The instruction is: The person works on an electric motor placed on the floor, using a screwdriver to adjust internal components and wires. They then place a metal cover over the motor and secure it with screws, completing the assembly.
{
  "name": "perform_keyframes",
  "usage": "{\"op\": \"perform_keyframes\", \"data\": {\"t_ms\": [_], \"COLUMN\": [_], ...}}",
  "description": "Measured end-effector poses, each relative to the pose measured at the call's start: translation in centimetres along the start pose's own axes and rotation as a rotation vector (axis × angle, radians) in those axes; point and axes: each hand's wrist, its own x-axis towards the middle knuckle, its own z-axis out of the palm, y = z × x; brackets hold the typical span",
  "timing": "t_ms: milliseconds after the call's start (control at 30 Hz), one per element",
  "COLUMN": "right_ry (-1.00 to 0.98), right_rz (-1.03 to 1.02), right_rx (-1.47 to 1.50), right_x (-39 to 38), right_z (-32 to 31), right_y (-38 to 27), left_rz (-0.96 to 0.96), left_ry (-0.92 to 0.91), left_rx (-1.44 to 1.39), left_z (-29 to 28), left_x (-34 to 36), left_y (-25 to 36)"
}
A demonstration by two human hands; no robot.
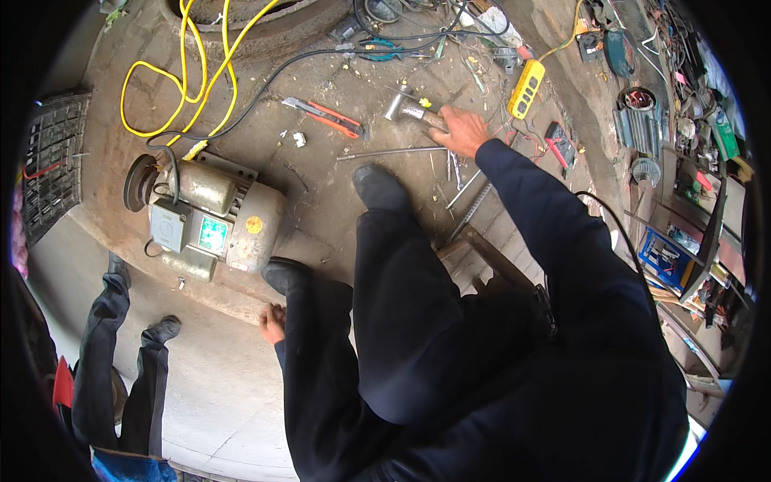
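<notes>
My right hand [464, 131] is closed round the handle of a hammer [396, 104], held just over the dusty ground with its metal head to the left. Below that hand lie a long thin metal rod [377, 153] and a spanner [457, 170]. To the hammer's left is an orange utility knife [329, 118]. My left hand [273, 323] shows beside my left leg with its fingers curled; the leg covers part of it, and anything inside the fingers is hidden. Near it sits an electric motor [259, 210] with a pulley [140, 183] at its far left end.
A yellow cable [127, 104] loops across the ground at the upper left, near a black crate [60, 165]. On the right lie a yellow power strip [528, 88], a red-and-black meter [560, 145] and cluttered tools. Another person's legs [100, 361] stand at the lower left.
</notes>
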Motion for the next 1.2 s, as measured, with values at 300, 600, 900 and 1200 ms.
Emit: {"op": "perform_keyframes", "data": {"t_ms": [300, 600, 900, 1200], "right_ry": [0.147, 0.218, -0.473, -1.005], "right_rz": [0.317, 0.649, 0.485, 0.734], "right_rx": [0.074, 0.175, 0.049, -0.066], "right_x": [0.1, -3.1, -15.9, -27.7], "right_z": [-1.7, 2.8, 7.0, 11.2], "right_y": [6.2, 7.4, 1.2, 3.7], "left_rz": [-0.393, -0.359, -0.308, -0.349], "left_ry": [-0.182, -0.534, -0.657, -0.706], "left_rx": [0.159, 0.289, 0.324, 0.306], "left_z": [1.9, 9.7, 11.7, 12.0], "left_x": [-9.6, -16.5, -18.4, -20.6], "left_y": [-10.4, -12.4, -15.5, -13.9]}}
